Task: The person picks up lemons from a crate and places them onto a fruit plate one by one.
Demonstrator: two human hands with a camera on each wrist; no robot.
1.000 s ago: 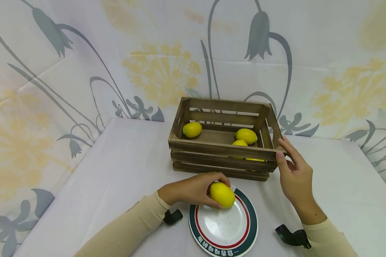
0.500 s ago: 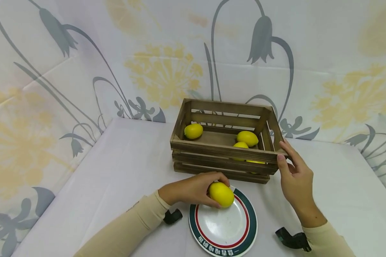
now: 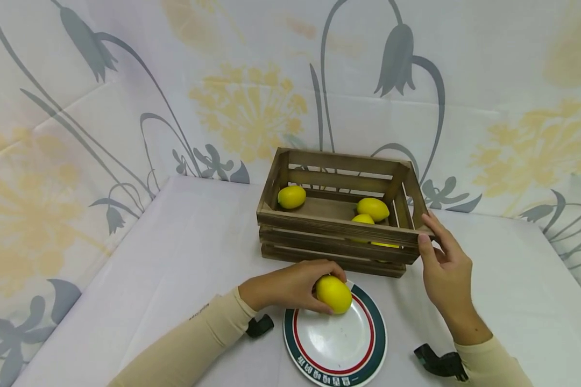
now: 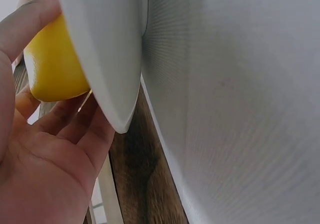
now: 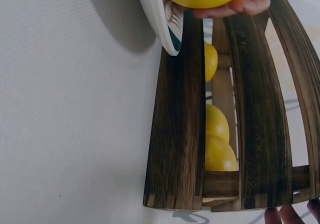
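My left hand point(image 3: 295, 287) holds a yellow lemon point(image 3: 335, 294) between thumb and fingers, over the far left part of a round plate point(image 3: 336, 344). This plate is white with a dark green rim and a red ring. Whether the lemon touches the plate, I cannot tell. Behind it stands a brown slatted wooden crate point(image 3: 339, 221) with several lemons inside, one at the left point(image 3: 291, 197) and the others clustered at the right point(image 3: 373, 209). My right hand point(image 3: 447, 282) grips the crate's front right corner, thumb on the front and fingers along the end. Its fingertips point(image 5: 290, 215) show in the right wrist view.
White cloth covers the table point(image 3: 184, 231). A flower-printed curtain point(image 3: 252, 102) rises behind the crate and along the sides. Black camera mounts point(image 3: 440, 363) sit at both wrists, low over the table.
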